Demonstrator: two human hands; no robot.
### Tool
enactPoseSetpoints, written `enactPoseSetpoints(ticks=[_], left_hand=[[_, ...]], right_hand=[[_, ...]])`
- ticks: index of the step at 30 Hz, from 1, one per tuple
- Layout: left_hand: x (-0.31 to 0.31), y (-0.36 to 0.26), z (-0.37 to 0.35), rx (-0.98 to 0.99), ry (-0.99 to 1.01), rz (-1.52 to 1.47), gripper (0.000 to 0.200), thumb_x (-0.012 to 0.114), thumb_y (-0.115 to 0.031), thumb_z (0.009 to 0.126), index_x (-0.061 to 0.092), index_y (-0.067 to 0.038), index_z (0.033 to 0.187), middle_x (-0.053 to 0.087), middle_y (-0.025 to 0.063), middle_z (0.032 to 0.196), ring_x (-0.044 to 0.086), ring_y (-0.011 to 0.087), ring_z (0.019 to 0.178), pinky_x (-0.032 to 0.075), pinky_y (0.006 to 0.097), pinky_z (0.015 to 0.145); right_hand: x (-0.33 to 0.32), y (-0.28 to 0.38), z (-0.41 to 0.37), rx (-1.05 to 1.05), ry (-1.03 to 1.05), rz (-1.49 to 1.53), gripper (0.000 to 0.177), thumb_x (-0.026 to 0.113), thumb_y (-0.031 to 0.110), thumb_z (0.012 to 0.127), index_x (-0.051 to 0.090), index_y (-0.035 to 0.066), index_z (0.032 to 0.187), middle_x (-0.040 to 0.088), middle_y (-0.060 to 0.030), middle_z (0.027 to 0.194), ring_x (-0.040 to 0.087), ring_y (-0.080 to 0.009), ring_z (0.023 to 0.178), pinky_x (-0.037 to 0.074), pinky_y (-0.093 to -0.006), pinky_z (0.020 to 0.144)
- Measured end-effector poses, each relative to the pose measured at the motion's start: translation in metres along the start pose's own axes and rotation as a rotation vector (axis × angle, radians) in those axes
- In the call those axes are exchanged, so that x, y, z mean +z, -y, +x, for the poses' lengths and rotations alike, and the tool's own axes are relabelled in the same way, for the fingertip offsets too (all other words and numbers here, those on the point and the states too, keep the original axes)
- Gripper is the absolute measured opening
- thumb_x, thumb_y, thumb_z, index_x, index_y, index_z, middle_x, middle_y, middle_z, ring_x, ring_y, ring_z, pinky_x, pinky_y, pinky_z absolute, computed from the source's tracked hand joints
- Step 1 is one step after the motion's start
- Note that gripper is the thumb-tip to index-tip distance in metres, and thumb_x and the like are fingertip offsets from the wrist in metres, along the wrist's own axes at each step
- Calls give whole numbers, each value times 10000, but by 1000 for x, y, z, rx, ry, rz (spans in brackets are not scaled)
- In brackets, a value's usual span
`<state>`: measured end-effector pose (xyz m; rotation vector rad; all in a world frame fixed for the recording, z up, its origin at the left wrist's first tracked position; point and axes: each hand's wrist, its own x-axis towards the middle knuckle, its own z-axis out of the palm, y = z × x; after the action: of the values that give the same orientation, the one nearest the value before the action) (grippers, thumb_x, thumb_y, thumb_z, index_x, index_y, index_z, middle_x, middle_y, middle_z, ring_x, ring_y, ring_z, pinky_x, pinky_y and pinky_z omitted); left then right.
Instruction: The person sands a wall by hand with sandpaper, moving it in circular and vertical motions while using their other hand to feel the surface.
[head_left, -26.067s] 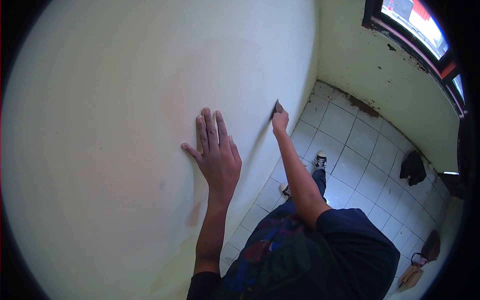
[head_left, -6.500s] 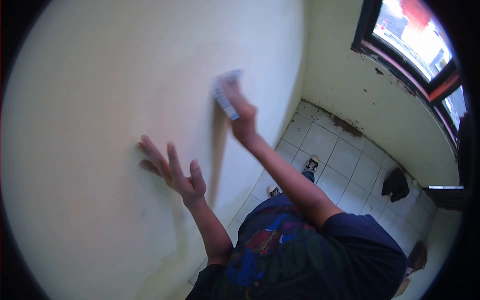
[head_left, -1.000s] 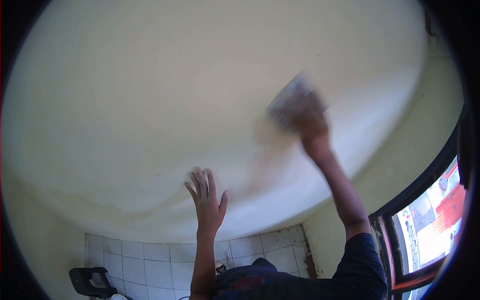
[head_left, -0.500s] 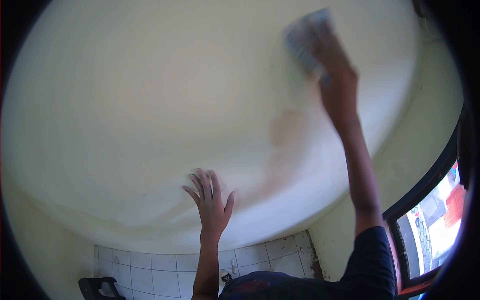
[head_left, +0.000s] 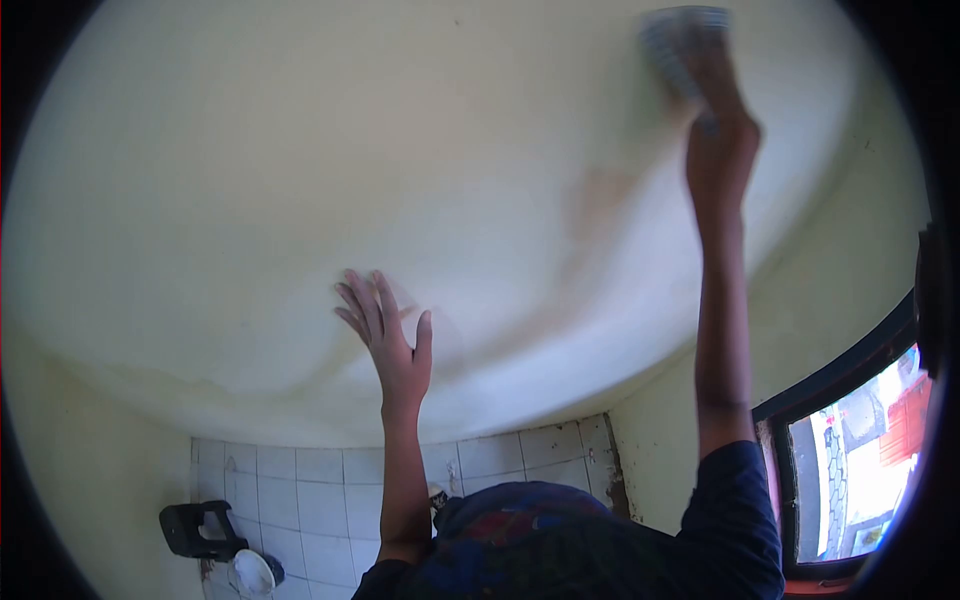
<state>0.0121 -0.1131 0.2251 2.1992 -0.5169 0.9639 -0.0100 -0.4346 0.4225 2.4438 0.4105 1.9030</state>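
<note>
Clutching a blurred pale sheet (head_left: pixel 682 40) high against the yellowish wall (head_left: pixel 250 200), the right hand (head_left: pixel 722 140) stretches overhead. The left hand (head_left: pixel 388 335) lies flat on the wall lower down, fingers spread, above the tiled floor (head_left: pixel 320 490).

The pale sheet (head_left: pixel 680 40) in the right hand (head_left: pixel 722 140) is a blur, so its marks cannot be read, and the fingertips (head_left: pixel 705 68) on it are smeared too. The dark round edge of the picture cuts off the window (head_left: pixel 850 480). The person's shirt (head_left: pixel 560 550) runs off the bottom and hides most of a small pale thing (head_left: pixel 437 497). A black thing (head_left: pixel 195 528) and a white round thing (head_left: pixel 250 575) on the floor (head_left: pixel 310 500) are too small to tell what they are
</note>
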Motion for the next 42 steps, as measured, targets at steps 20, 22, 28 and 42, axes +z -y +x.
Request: enactPoseSetpoints(ticks=[20,22,28,42], left_hand=[[42,-41,-36,19,84,74,754,566,-286,973,175,-50,1573,28,222,1643,-25,463,1502,-23,646,1165],[37,-41,-36,25,130,47,749,570,-269,972,176,-65,1576,32,202,1648,-8,431,1513,-12,628,1175],[12,-40,-36,28,291,105,777,597,-238,953,165,-108,1586,4,184,1654,-16,393,1523,-9,590,1194],[16,-33,-43,27,318,203,767,599,-268,956,185,-128,1586,51,160,1657,23,391,1523,-18,641,1171]], right_hand=[[52,49,-95,135,-95,127,541,571,-32,802,645,156,1304,573,-86,1405,477,-300,1364,376,-452,1147],[60,103,-159,-215,146,348,461,587,96,852,624,112,1311,553,-53,1426,480,-254,1362,407,-421,1135],[40,27,-116,-152,64,220,426,591,63,838,688,188,1234,607,-50,1367,514,-231,1333,404,-428,1134],[35,69,-165,-182,303,387,440,588,126,857,646,174,1290,564,-1,1418,484,-218,1358,364,-428,1172]])
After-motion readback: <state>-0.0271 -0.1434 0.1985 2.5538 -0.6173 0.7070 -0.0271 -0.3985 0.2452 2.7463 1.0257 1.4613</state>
